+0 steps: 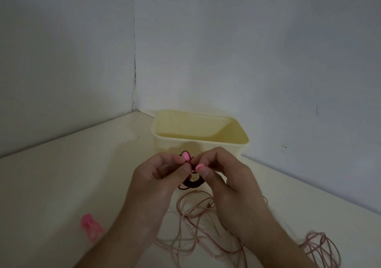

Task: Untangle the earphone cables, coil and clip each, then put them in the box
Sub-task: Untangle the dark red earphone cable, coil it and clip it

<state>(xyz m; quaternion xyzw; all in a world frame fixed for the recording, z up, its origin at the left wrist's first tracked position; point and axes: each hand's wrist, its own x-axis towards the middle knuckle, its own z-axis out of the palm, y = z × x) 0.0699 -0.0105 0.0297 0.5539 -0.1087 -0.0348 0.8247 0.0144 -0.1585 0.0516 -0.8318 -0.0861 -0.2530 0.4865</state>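
Earphone cable, dark one (192, 183): coiled into a small bundle, held up off the table between both hands, just in front of the box. Part of the coil hangs below the fingers; a short dark loop pokes up above them.

Left hand (156, 177): fingers curled, thumb and forefinger pinching one end of a pink clip (186, 157) that sits on the coil. Right hand (228, 175): fingers curled, thumb and forefinger pinching the other pink end at the same spot. Can't tell whether the clip is latched or whether those are two parts of one clip; fingers cover the middle.

Box (243, 142): cream plastic, open top, standing on the table directly behind the hands, close to the wall corner. Only bare walls show inside; its floor is out of view from this angle.

Pink cables (191, 212): loose tangle lying on the table under and between the wrists, loops overlapping, partly hidden by the right forearm. Second pink bunch (321, 247) lies to the right near the frame edge, blurred; can't tell if it's coiled properly or joined to the main tangle.

Spare pink clip (90, 224): lying on the table to the left of the left forearm, well apart from the cables, blurred.

Table (61, 185): cream surface, set into a corner of grey-white walls.
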